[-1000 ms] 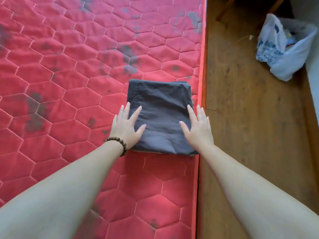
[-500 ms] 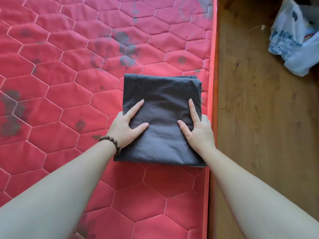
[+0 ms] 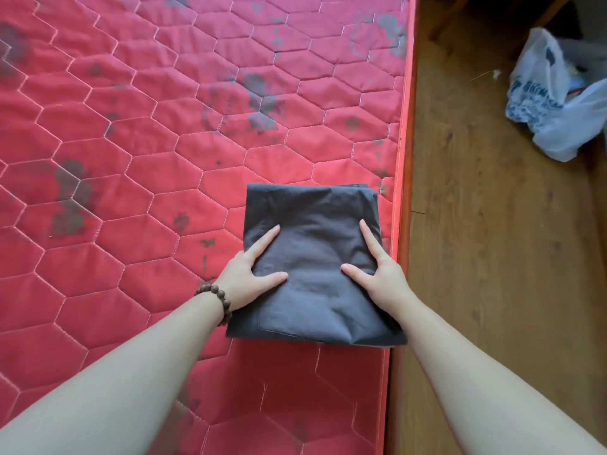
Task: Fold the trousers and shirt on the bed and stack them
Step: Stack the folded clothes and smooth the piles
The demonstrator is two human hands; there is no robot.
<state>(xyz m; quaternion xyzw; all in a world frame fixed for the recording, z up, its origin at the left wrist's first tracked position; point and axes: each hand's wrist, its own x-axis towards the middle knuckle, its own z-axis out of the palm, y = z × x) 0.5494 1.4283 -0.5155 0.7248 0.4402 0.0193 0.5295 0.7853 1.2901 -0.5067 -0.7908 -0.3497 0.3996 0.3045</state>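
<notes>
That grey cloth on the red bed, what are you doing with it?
A person is folding clothes. The dark grey garment lies folded into a neat rectangle near the right edge of the red mattress. The left hand and right hand grip its two sides, thumbs on top. No second garment is in view.

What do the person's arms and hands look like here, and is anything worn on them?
Both forearms are bare, with no sleeves in view. The left hand has a bracelet of round dark brown beads at its wrist. The right hand shows no ring, watch or glove.
</notes>
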